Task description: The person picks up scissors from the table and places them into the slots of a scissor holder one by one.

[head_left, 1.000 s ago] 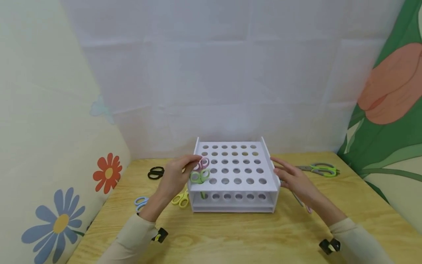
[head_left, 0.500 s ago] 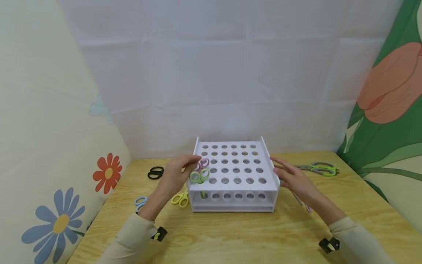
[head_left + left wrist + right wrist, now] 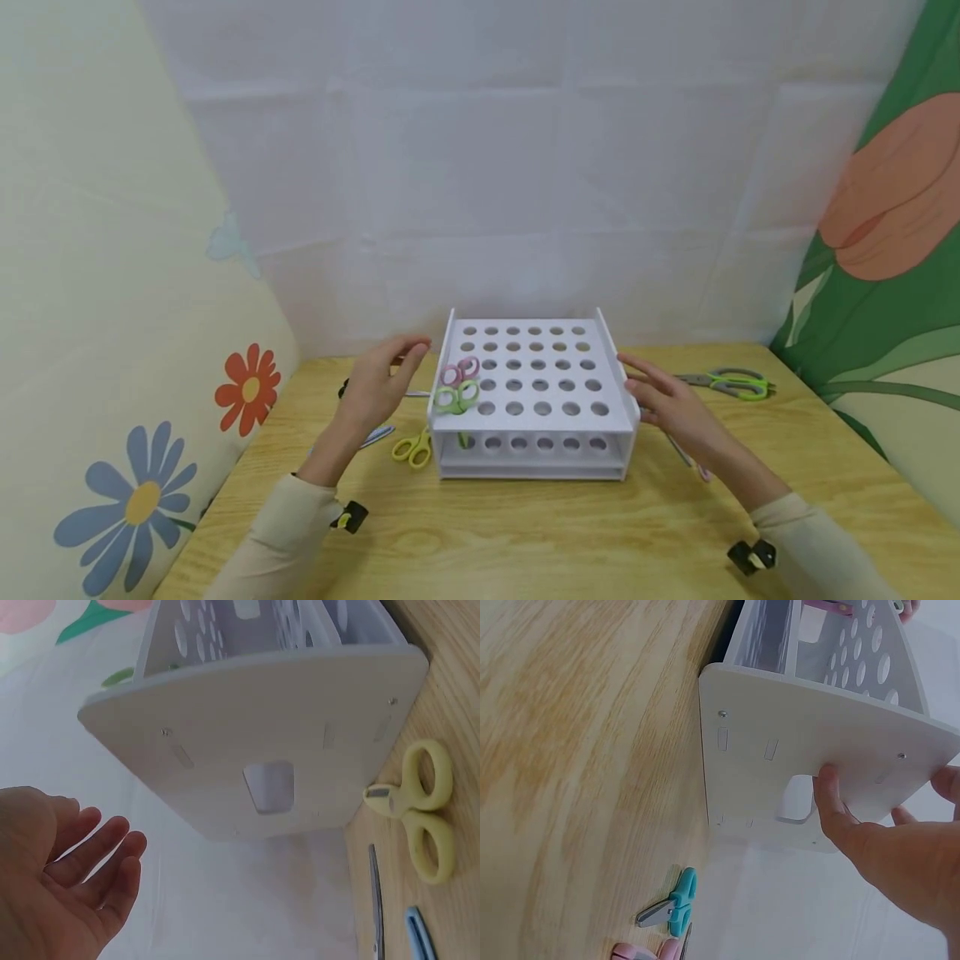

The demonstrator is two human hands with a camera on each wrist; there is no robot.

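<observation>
A white rack with rows of round holes stands at the table's middle. In its left column, pink-handled scissors and green-handled scissors sit with handles up, one behind the other. To the left of the rack my left hand hovers with loosely bent fingers, holding nothing; the left wrist view shows a gap between its fingertips and the side panel. My right hand rests its fingers against the rack's right side; from the right wrist, one finger touches the panel beside the cutout.
Yellow-handled scissors lie just left of the rack. Blue scissors and black-handled scissors are partly hidden by my left arm. Right of the rack lie grey-and-green scissors, teal scissors and pink scissors.
My left hand has let go of the pink-handled scissors and moved left, off the rack. Both pairs of scissors stay in the holes. The right hand remains at the rack's side.
</observation>
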